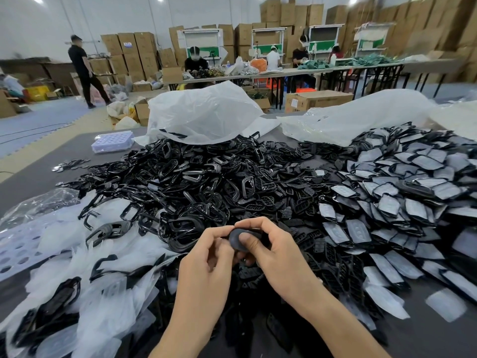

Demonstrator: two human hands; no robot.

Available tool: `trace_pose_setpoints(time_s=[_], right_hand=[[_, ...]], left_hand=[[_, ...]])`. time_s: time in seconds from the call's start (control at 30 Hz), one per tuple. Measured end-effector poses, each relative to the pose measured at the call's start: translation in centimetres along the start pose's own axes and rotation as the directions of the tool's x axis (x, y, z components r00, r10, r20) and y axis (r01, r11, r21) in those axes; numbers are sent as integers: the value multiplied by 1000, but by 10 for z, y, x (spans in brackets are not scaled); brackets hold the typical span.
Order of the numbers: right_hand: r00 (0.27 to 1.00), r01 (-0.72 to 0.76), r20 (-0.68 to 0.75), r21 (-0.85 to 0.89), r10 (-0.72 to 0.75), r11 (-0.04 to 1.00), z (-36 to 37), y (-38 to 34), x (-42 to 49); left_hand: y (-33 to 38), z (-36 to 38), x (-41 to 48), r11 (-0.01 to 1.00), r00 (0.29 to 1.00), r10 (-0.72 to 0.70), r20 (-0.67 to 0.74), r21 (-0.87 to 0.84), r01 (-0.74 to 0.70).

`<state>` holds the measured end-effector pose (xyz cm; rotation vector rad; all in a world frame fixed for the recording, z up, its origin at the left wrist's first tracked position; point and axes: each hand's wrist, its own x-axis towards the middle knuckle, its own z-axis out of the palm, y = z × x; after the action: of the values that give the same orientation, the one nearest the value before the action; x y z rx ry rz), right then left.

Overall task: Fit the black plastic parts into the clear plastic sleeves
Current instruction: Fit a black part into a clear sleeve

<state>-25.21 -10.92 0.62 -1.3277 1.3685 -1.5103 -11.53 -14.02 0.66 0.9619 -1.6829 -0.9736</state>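
Both forearms come up from the bottom edge, and my left hand (206, 257) and right hand (278, 257) meet over the near side of the table (51, 161). Together they hold one black plastic part (238, 237) just above the heap. My left fingertips pinch its left edge. My right thumb presses flat on its face, with the other right fingers curled over its top and far side. The part is a small, rounded, matte dark oval. Most of it is hidden by my fingers, and I cannot tell whether a sleeve is already round it.

Under and left of my wrists lie loose clear plastic sleeves (103, 306), some with black pieces showing inside them. At the far left edge sits a white tray (15, 251) with round holes, partly under the sleeves.

Beyond my hands a broad pile of black frames (196, 187) and slotted inserts covers the middle of the table. It runs up to the mouth of a large white plastic bag (206, 117), whose opening rests on the parts. A second white bag (348, 122) lies to the right, behind a spread of sleeved black pieces (402, 192) with pale faces. A small clear lidded box (113, 142) stands at the far left; its contents are unclear.
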Motion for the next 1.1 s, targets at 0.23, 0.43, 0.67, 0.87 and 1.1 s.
trace_pose_setpoints(time_s=[0.23,0.43,0.67,0.87,1.1], right_hand=[[999,20,-45,58,-18,998,-3,-5,-1],[1000,7,9,104,-8,995,-4,-7,-1],[998,-28,57,77,23,997,-3,-1,0],[1000,-4,-14,36,4,999,-6,-1,2],[999,23,-26,85,-21,996,-4,-3,1]], left_hand=[[1,1,1,999,999,-1,52,-38,3],[4,-4,6,994,990,-71,125,-78,82],[2,-3,6,970,988,-92,126,-212,117],[3,-2,1,985,986,-33,161,-162,60],[5,0,-2,996,993,49,107,-77,-40]])
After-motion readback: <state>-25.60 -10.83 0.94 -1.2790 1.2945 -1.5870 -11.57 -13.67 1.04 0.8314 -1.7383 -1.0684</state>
